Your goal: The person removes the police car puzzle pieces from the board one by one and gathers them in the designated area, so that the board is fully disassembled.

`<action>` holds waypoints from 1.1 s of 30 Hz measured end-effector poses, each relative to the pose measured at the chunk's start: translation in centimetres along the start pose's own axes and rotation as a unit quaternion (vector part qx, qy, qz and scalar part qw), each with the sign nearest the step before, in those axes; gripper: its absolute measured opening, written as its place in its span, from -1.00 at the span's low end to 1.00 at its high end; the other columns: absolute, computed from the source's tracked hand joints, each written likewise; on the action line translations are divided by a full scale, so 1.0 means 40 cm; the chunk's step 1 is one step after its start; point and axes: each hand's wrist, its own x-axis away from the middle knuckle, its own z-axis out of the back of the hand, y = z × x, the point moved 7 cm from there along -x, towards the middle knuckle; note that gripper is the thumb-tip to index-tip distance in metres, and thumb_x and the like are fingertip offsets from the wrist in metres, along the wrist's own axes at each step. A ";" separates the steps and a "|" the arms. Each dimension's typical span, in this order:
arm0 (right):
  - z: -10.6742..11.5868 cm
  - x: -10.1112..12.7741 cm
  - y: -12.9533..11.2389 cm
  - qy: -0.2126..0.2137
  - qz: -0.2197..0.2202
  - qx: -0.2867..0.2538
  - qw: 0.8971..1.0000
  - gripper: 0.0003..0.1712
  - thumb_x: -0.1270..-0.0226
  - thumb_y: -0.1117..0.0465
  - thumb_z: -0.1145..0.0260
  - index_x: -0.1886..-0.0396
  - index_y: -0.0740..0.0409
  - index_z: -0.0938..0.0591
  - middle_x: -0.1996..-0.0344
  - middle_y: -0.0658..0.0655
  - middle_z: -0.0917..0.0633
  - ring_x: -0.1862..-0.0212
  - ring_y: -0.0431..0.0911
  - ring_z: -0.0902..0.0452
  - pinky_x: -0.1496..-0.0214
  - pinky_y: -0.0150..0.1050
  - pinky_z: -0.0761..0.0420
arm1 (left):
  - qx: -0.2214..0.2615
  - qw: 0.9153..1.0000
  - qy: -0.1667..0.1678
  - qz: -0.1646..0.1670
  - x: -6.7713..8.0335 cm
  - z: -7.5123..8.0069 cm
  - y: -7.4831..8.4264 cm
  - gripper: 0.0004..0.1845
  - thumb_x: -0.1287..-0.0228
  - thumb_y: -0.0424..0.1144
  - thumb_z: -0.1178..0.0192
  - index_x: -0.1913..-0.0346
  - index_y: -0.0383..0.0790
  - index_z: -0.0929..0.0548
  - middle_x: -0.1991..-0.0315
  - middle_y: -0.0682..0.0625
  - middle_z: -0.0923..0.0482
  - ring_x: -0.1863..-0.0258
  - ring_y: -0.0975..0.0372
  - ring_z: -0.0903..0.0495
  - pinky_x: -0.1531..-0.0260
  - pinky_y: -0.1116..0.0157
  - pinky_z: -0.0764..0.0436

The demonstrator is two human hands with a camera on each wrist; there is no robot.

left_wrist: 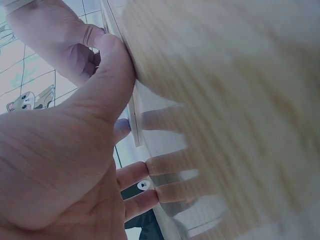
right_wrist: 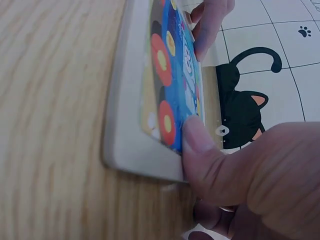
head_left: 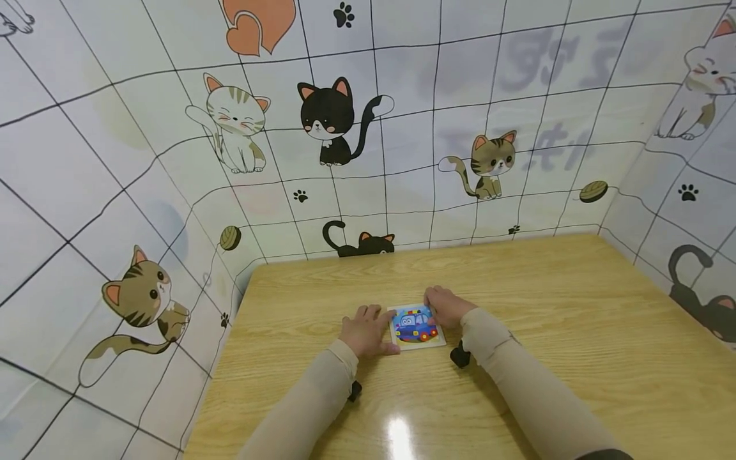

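Note:
A small flat square puzzle board [head_left: 409, 326] with a blue cartoon car lies near the middle of the table; its pale frame [right_wrist: 127, 135] shows up close in the right wrist view. My right hand [head_left: 448, 308] pinches its right edge, the thumb [right_wrist: 200, 142] on the picture and other fingers curled lower down, partly hidden. At the left side rests my left hand [head_left: 363, 333], fingers spread on the tabletop. Its thumb [left_wrist: 112, 75] touches the near edge of the board, and a fingertip reaches the far left corner.
The light wooden table [head_left: 299, 396] is glossy. Behind it and at both sides stand pale walls [head_left: 414, 147] printed with cartoon cats and grid lines. A dark strapped device [head_left: 460, 355] sits below my right wrist.

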 end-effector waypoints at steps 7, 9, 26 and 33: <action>-0.015 -0.023 0.013 -0.038 -0.040 0.018 0.998 -0.66 -0.26 0.17 -0.39 0.15 0.16 -0.41 0.23 0.11 -0.42 0.15 0.00 -0.34 0.02 -0.05 -0.44 | -0.014 1.000 0.000 0.002 -0.012 -0.015 -0.003 -0.07 -0.08 0.49 -0.05 -0.50 0.24 -0.13 -0.44 -0.02 -0.17 -0.39 0.02 -0.18 -0.07 -0.24 -0.42; -0.019 -0.028 0.018 -0.043 -0.046 0.018 0.998 -0.65 -0.25 0.16 -0.40 0.16 0.16 -0.41 0.23 0.11 -0.42 0.15 -0.01 -0.34 0.02 -0.06 -0.44 | -0.018 1.000 -0.002 0.003 -0.014 -0.020 -0.004 -0.07 -0.08 0.50 -0.03 -0.50 0.25 -0.12 -0.44 -0.01 -0.16 -0.39 0.03 -0.18 -0.08 -0.23 -0.42; 0.010 0.003 0.002 0.001 -0.006 -0.103 0.995 -0.61 -0.19 0.31 -0.41 0.08 0.21 -0.41 0.31 0.10 -0.48 0.27 -0.06 -0.36 0.17 -0.16 -0.42 | -0.011 1.000 -0.006 0.011 -0.010 -0.014 -0.006 -0.07 -0.08 0.48 -0.03 -0.51 0.26 -0.11 -0.45 -0.01 -0.14 -0.39 0.05 -0.15 -0.09 -0.21 -0.41; 0.021 0.021 -0.001 0.028 0.022 -0.105 0.994 -0.69 -0.24 0.40 -0.35 0.06 0.20 -0.50 0.32 0.09 -0.52 0.29 -0.08 -0.39 0.17 -0.15 -0.46 | -0.020 1.000 -0.010 0.015 -0.013 -0.016 -0.008 -0.07 -0.07 0.50 0.00 -0.51 0.28 -0.09 -0.47 0.00 -0.13 -0.39 0.06 -0.15 -0.10 -0.19 -0.42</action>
